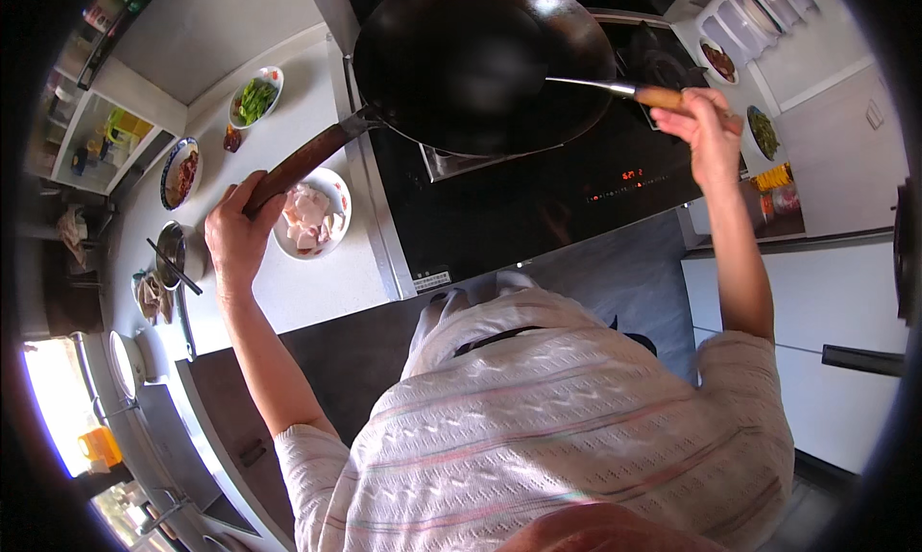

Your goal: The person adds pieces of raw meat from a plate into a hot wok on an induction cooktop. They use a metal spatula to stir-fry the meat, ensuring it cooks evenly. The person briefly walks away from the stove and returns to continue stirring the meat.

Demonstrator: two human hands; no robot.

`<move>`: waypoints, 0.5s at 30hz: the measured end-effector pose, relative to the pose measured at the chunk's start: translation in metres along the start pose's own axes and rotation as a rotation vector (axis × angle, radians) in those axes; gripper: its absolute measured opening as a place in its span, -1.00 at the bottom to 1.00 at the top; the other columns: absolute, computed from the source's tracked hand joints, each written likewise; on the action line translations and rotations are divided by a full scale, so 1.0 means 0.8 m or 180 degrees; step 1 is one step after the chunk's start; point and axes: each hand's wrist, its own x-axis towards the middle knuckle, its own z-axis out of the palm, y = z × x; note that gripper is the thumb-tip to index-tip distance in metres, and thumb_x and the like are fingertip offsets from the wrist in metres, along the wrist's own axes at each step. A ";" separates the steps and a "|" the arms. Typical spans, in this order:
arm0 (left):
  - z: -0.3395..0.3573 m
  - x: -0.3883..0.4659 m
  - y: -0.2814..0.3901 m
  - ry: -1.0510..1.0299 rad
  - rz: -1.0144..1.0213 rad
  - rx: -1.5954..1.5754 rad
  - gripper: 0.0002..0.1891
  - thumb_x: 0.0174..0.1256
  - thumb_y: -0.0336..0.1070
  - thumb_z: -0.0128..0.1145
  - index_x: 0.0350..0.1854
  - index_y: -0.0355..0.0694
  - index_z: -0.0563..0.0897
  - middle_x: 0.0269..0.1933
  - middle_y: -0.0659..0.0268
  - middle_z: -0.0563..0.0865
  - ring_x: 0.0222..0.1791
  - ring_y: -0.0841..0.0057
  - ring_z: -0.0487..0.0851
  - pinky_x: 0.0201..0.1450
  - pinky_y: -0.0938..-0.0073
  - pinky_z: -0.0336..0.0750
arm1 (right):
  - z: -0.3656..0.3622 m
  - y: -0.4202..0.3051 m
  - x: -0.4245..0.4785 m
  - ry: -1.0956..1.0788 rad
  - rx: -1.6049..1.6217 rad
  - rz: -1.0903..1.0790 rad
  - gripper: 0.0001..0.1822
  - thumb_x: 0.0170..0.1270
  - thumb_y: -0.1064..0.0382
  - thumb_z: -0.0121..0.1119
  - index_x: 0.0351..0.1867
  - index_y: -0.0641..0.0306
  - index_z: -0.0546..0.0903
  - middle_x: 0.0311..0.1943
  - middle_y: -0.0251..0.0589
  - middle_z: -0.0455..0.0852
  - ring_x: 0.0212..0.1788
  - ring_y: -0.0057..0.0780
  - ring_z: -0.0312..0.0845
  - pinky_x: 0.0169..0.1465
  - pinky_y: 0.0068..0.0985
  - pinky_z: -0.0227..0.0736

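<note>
My left hand (236, 242) grips the wooden handle (302, 159) of a dark wok (475, 69), which sits over the black glass cooktop (490, 213). In my right hand (706, 131) is a spatula or ladle (619, 89) with a wooden grip and a metal shaft. Its working end reaches into the wok, where the dark interior hides its shape. Right below the wok handle, close to my left hand, a white bowl (341, 228) holds chunks of pale, fatty meat (306, 210). Whether anything lies in the wok is too dark to tell.
On the left counter (324, 285) stand a bowl of cut greens (256, 102), a blue-rimmed bowl of dark red food (180, 174) and a saucepan (171, 253) with chopsticks across it. Plates of food (761, 133) line the right side. Red digits glow on the cooktop panel (632, 175).
</note>
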 end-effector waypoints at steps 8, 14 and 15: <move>0.005 -0.003 -0.008 0.0079 0.0075 -0.0155 -0.62 0.06 -0.19 0.34 -0.03 -0.12 0.66 -0.35 0.22 0.68 -0.38 0.31 0.66 -0.26 0.41 0.51 | -0.011 -0.053 0.056 -0.0561 -0.0215 -0.0423 -0.75 0.24 0.21 0.19 -0.20 0.37 0.56 -0.33 -0.01 0.69 -0.42 -0.25 0.73 -0.40 -0.53 0.67; 0.004 -0.002 -0.002 0.0083 0.0094 -0.0153 -0.63 0.06 -0.20 0.34 -0.04 -0.12 0.66 -0.36 0.22 0.68 -0.39 0.32 0.66 -0.26 0.41 0.51 | 0.008 -0.178 0.068 -0.0437 -0.1067 -0.0393 -0.89 0.20 0.36 0.10 -0.34 0.38 0.51 -0.46 0.17 0.69 -0.59 -0.24 0.67 -0.59 -0.52 0.60; 0.004 -0.003 -0.003 0.0107 0.0119 -0.0142 -0.63 0.06 -0.21 0.34 -0.04 -0.12 0.66 -0.36 0.22 0.68 -0.39 0.32 0.66 -0.26 0.41 0.51 | 0.013 -0.173 0.072 -0.0520 -0.1042 -0.0321 -0.89 0.20 0.36 0.10 -0.34 0.39 0.50 -0.47 0.17 0.69 -0.59 -0.23 0.67 -0.59 -0.50 0.61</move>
